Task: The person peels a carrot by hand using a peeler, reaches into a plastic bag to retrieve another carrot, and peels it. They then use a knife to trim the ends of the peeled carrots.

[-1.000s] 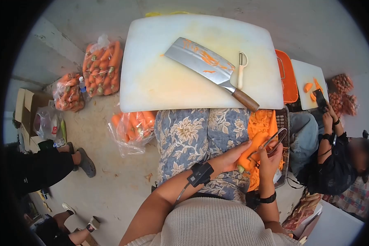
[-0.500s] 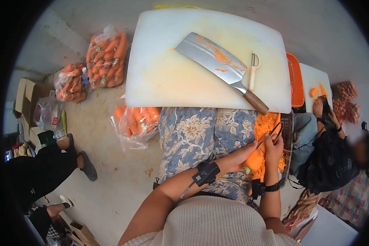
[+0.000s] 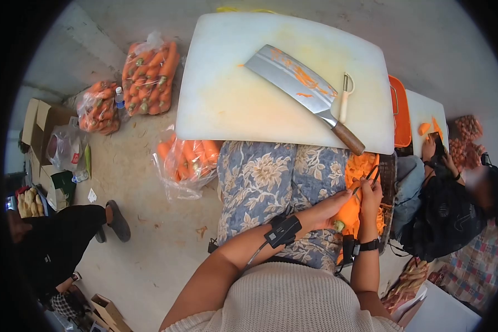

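the right fingers [image 3: 369, 191] are pinching the peeler [image 3: 372, 171], now turning more edge-on, at 1 o'clock of the orange vegetable [image 3: 348, 213] the left fingers [image 3: 337, 201] are clasping.

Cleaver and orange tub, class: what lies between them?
In the head view, a white-handled peeler lies on the cutting board, between the cleaver and the orange tub.

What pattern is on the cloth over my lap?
Blue-grey cloth with cream flowers and leaves, clearest in the head view.

Plastic bottle [image 3: 119, 99] (blue-labelled), cardboard box [image 3: 32, 119]
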`<state>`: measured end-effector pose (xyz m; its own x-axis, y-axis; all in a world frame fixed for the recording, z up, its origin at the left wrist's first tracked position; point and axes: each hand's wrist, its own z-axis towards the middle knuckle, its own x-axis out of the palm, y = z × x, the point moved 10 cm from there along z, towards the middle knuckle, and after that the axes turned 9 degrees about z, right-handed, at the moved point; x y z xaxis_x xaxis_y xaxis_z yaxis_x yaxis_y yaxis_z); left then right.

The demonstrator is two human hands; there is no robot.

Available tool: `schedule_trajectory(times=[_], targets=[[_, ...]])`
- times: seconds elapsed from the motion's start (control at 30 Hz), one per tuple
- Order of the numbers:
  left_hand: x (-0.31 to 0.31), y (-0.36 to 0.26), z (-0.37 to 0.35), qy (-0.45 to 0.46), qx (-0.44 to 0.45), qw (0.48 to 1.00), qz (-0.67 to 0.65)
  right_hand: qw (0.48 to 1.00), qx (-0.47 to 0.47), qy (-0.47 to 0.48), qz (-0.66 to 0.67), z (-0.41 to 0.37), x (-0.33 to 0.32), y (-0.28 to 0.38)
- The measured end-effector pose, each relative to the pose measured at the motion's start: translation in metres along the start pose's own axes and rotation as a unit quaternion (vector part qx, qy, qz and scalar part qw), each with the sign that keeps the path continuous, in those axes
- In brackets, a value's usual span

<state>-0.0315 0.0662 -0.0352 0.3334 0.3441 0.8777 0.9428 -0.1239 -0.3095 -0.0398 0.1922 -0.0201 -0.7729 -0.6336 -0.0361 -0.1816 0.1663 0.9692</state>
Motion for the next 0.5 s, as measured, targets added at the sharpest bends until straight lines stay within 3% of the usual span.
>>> schedule_trajectory(times=[0.07, 0.17, 0.5], targets=[[-0.001, 0.001, 0.001, -0.007, 0.003, 1.0, 0.0, 0.998, 0.019, -0.026, 0.054, 0.0, -0.002, -0.005], [0.0, 0.002, -0.001, -0.015, 0.002, 1.0, 0.007, 0.997, 0.036, -0.031, 0.063, 0.019, -0.026, -0.032], [0.0, 0.001, -0.006, -0.025, 0.003, 0.998, 0.057, 0.993, 0.071, -0.039, 0.091, 0.019, -0.031, -0.04]])
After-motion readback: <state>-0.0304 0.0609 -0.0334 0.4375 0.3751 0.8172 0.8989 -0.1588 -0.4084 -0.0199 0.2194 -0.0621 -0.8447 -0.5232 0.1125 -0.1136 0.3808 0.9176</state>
